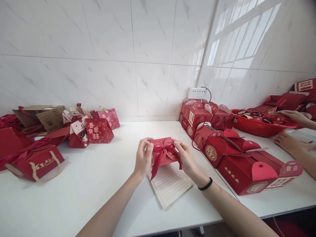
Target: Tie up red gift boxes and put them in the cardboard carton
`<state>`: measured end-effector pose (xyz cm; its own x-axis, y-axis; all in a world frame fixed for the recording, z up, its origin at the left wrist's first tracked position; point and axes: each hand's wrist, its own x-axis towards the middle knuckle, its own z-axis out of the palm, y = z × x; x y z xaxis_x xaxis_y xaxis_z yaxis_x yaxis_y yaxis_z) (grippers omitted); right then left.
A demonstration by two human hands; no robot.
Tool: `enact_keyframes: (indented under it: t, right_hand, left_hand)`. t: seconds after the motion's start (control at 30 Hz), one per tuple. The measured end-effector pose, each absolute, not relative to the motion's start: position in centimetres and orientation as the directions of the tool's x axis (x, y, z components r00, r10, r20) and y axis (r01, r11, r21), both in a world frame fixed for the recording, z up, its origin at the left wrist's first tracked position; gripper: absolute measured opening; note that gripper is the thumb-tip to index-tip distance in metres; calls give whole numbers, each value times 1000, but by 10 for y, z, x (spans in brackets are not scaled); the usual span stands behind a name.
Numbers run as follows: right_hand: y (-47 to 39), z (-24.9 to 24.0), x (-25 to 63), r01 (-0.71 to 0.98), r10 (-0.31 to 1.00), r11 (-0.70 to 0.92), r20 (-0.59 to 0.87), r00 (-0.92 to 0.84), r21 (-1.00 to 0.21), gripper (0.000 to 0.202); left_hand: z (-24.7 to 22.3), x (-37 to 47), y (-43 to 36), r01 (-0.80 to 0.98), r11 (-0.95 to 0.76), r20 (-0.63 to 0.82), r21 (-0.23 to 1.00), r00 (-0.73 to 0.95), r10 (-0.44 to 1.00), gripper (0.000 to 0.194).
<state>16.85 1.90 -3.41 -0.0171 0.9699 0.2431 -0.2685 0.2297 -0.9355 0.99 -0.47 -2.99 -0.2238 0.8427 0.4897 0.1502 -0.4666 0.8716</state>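
We held the small red cardboard gift box (163, 154) in both hands, left hand (143, 158) and right hand (185, 158), fingers pinching its red ribbon bow (161, 152); tightening came next, we judged.

White-tiled corner room with a white table, as I see it from the head camera.

I see two walls of glossy white marble-look tiles (111, 49) meeting at a corner. The right wall (259, 42) carries a bright reflection of a paned window (237, 29). A white socket strip (197, 93) sits low in the corner, above a white table (86, 194).
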Motion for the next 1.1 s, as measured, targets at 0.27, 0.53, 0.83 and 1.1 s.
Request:
enact_keyframes:
  t: [0.27, 0.53, 0.83, 1.1]
  right_hand:
    - [20, -30, 168, -308, 988, 139, 152, -18, -941, 36]
    - [34, -36, 176, -23, 984, 176, 177, -32, -984, 39]
    - [56, -48, 203, 594, 927, 314, 375, -23, -740, 8]
    - [55, -57, 198, 745, 963, 262, 215, -161, -614, 27]
  left_hand:
    - [-32, 11, -3, 131, -478, 495, 868, -167, 853, 19]
    - [-23, -8, 13, 389, -384, 448, 837, -83, 890, 44]
    - [38, -3, 16, 810, -420, 143, 410, 397, 906, 84]
    - [31, -20, 8, 798, -406, 250, 446, 325, 912, 72]
